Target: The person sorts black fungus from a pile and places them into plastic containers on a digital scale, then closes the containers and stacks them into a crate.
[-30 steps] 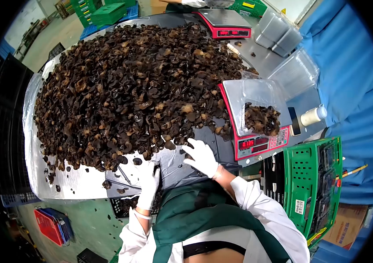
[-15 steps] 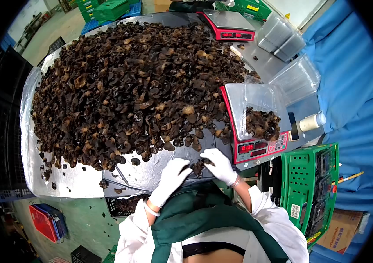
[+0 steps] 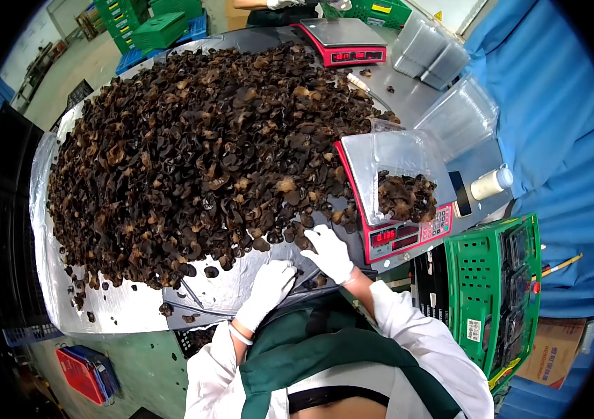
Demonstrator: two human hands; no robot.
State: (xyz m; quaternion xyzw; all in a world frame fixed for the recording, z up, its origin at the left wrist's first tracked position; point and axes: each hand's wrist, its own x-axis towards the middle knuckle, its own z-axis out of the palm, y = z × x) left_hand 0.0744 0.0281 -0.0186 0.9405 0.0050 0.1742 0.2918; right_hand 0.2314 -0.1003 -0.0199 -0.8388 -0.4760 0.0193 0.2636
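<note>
A large heap of dark brown wood ear mushrooms [image 3: 192, 153] covers most of the table. My left hand [image 3: 267, 288], in a white glove, is closed with curled fingers just off the table near the heap's front edge; whatever it may hold is hidden. At the heap's near right edge, my right hand [image 3: 328, 255], gloved too, has its fingers apart beside a few mushrooms. A red scale [image 3: 397, 239] to the right reads 0.135. On it sits a clear plastic box [image 3: 398, 157] with mushrooms in it.
Behind stand a second red scale [image 3: 355, 55] and stacked clear boxes [image 3: 428, 52]. A phone [image 3: 460, 193] and a white bottle [image 3: 492, 183] lie at the table's right edge. A green crate [image 3: 477, 279] stands to my right. Another person's gloved hand [image 3: 285, 3] shows at the far side.
My right hand has moved forward and left to the heap's edge, away from the small mushrooms near my apron. My left hand stays close by, its fingers more curled. The view has shifted slightly.
</note>
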